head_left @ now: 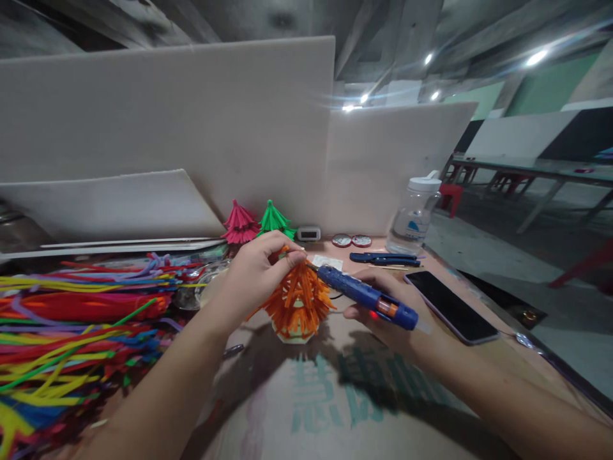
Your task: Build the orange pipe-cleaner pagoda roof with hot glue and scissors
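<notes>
The orange tree [299, 306] is standing upright on the table [268, 415], in front of the person and between the two hands, and its pale base [297, 340] is showing below the strands. The left hand [261, 265] is reaching over from the left side, and its thumb and fingers are closing together on the very top of the tree. I cannot tell whether they are also pinching one loose strand there, because the fingers are hiding it.

The right hand [387, 306] is holding the blue glue gun [357, 292] in a closed grip, from the right side and below. The long axis of the gun is lying aslant: its back end is pointing right and towards the person, while its nozzle [312, 266] is pointing left and away, to the upper part of the tree. The nozzle is coming very near to the left fingertips, but whether it is touching anything, I cannot tell. So the left hand is being the nearer one to the treetop.

Behind, the red tree [238, 223] and the green tree [274, 220] are standing side by side. Many coloured strands [71, 319] are lying at the left, and a phone [450, 306] is resting at the right.
</notes>
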